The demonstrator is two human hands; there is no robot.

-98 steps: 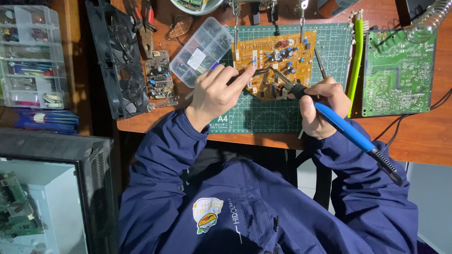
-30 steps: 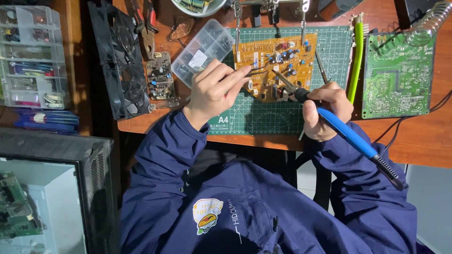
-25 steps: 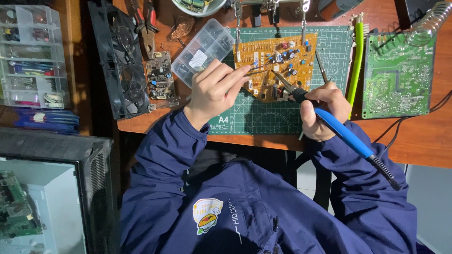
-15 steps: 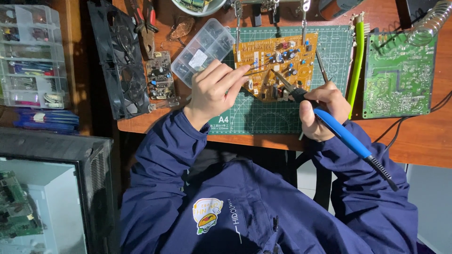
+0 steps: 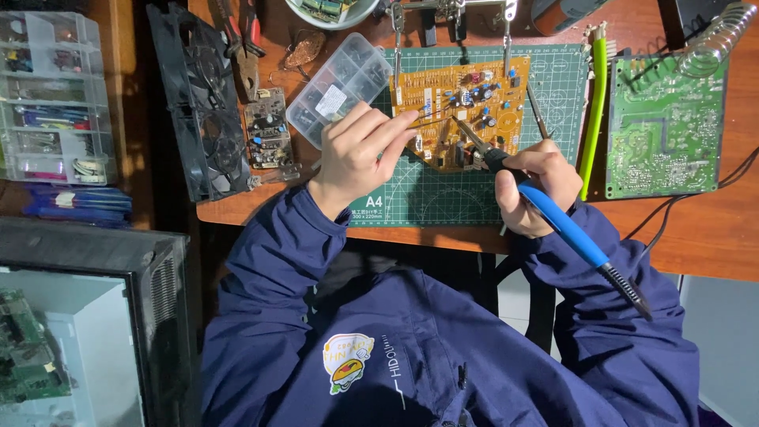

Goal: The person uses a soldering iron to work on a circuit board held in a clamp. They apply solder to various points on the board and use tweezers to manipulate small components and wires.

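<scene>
Soldering iron (image 5: 553,217), blue-handled, sits in the curled right hand (image 5: 531,186), its long axis slanting from near right to far left, tip on the orange circuit board (image 5: 466,111) (clipped above the green mat (image 5: 443,190)). Left hand (image 5: 357,150) pinches thin solder wire, fingers extended toward the board.

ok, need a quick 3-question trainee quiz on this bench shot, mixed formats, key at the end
1. True or false: the right hand grips a blue-handled soldering iron whose tip points at the orange circuit board.
2. Multiple choice: the orange circuit board lies over which surface? A) bare wood B) green cutting mat C) black fan
3. Fill in: the green circuit board lies to the ____ of the mat, on the person's own sides.

Key: 1 true; 2 B; 3 right. The left hand reaches the orange board's edge; whether it holds anything is too small to tell.
</scene>
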